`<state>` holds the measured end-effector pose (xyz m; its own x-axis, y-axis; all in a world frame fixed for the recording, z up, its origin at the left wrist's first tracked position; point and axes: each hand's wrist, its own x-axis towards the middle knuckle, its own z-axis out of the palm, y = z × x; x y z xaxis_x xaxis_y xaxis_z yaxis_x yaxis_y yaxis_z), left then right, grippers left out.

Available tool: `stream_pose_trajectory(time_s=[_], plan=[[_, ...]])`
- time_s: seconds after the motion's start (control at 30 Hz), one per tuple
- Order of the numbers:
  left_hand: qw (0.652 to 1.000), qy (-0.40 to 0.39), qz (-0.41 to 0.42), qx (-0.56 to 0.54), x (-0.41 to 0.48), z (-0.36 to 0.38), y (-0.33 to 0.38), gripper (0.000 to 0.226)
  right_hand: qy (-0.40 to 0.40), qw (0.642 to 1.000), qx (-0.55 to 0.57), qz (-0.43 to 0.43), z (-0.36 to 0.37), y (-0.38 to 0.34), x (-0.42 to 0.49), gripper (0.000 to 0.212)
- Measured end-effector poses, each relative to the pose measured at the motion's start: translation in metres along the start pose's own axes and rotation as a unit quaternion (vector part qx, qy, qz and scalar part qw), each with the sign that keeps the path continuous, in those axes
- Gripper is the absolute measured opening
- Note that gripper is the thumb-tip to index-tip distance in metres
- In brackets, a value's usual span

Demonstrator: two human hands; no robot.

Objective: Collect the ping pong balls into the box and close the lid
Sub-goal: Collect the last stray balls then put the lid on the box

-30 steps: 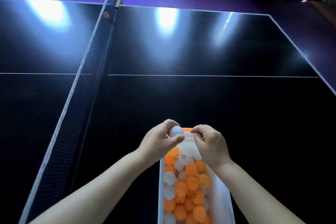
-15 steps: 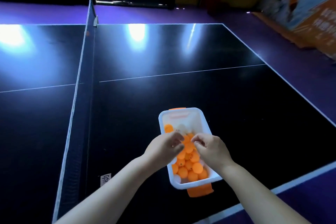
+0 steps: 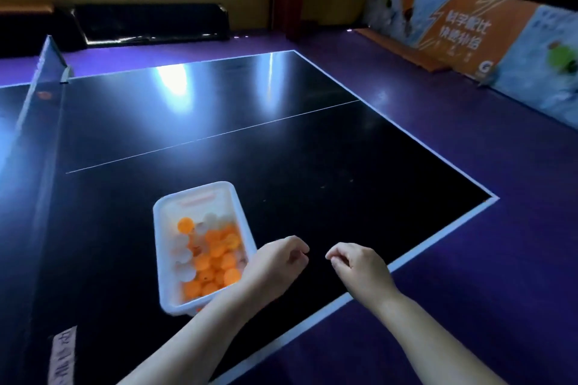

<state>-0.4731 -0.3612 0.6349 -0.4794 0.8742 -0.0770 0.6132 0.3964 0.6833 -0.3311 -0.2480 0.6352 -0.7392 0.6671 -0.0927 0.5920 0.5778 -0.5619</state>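
Observation:
A white plastic box (image 3: 237, 216) stands open on the dark table-tennis table (image 3: 312, 166), holding several orange and white ping pong balls (image 3: 215, 259). A bit of orange plastic (image 3: 199, 309) peeks out under its near end. My left hand (image 3: 278, 262) hovers just right of the box's near corner, fingers loosely curled, nothing in it. My right hand (image 3: 359, 269) hangs a little further right over the table, also loosely curled and empty. One orange ball (image 3: 43, 95) lies far off by the net.
The net (image 3: 31, 141) runs along the left side. The table's white-lined edge (image 3: 438, 237) is close on the right, with purple floor beyond. Printed barrier boards (image 3: 469, 37) line the far right. A paper label (image 3: 62, 353) is stuck near the net.
The white ball my left hand held a second ago is gone from it. Both hands have moved off the box to its right, and the view has swung rightward.

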Motion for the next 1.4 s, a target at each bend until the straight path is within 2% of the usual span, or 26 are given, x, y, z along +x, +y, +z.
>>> stream_pose_trajectory(time_s=[0.2,0.47,0.67,0.87,1.2,1.4], plan=[[0.997,-0.060,0.039,-0.013,0.032,0.118,0.133,0.016,0.053,0.994,0.014,0.099,-0.094,0.152,-0.044,0.017],[0.991,-0.125,0.029,-0.048,0.086,0.219,0.225,0.014,0.078,0.969,0.088,0.217,-0.174,0.288,-0.061,0.021],[0.986,-0.148,0.015,-0.072,0.184,0.271,0.277,0.015,0.091,0.958,0.108,0.248,-0.228,0.365,-0.014,0.019],[0.982,-0.169,0.051,-0.067,0.313,0.320,0.346,0.014,0.115,0.941,0.105,0.302,-0.301,0.440,0.049,0.019],[0.975,-0.205,0.082,0.002,0.471,0.393,0.442,0.017,0.151,0.913,0.139,0.353,-0.399,0.563,0.132,0.020],[0.969,-0.196,0.119,0.094,0.562,0.461,0.495,0.021,0.125,0.923,0.141,0.335,-0.456,0.670,0.206,0.020]])
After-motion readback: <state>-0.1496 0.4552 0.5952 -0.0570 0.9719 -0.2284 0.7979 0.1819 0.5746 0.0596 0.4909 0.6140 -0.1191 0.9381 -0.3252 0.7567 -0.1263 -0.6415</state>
